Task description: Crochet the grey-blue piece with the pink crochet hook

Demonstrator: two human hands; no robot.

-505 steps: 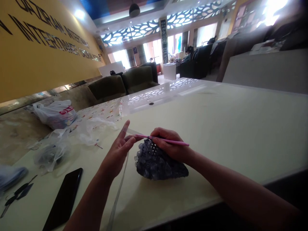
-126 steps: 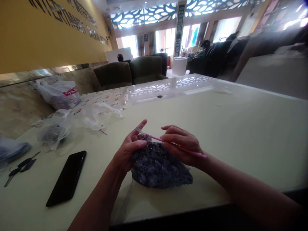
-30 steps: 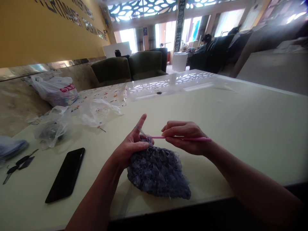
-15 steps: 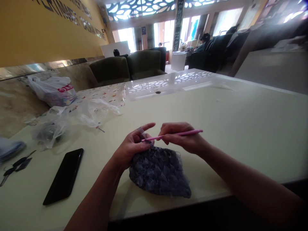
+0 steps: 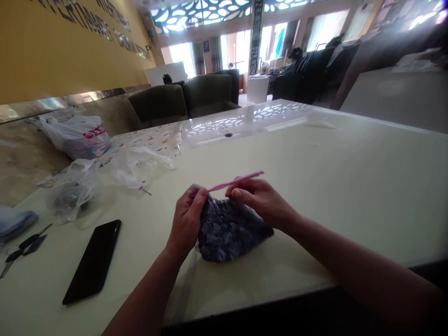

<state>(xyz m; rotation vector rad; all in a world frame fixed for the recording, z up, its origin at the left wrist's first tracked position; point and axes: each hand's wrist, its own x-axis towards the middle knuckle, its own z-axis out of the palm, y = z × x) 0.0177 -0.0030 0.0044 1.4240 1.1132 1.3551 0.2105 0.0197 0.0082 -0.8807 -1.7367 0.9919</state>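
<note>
A dark grey-blue crocheted piece (image 5: pixel 231 231) hangs between my hands over the pale table (image 5: pixel 336 186). My left hand (image 5: pixel 189 212) pinches its upper left corner, thumb on top, beside the tip of a pink crochet hook (image 5: pixel 241 180). The hook slants up to the right, above the top edge of the piece. My right hand (image 5: pixel 262 198) is closed at the upper right edge of the piece, with the hook passing behind its fingertips. A strand of yarn runs down below my left hand.
On the left lie a black phone (image 5: pixel 93 261), keys (image 5: pixel 26 245), a blue cloth (image 5: pixel 16 221) and clear plastic bags (image 5: pixel 140 163). A white carrier bag (image 5: pixel 79 135) stands farther back. Green chairs (image 5: pixel 210 93) are beyond the table, and a person (image 5: pixel 294 60) sits in the background.
My left index finger has folded down from its raised position. My right hand has lowered onto the edge of the piece. The hook tilts more steeply, and the piece has lifted and bunched.
</note>
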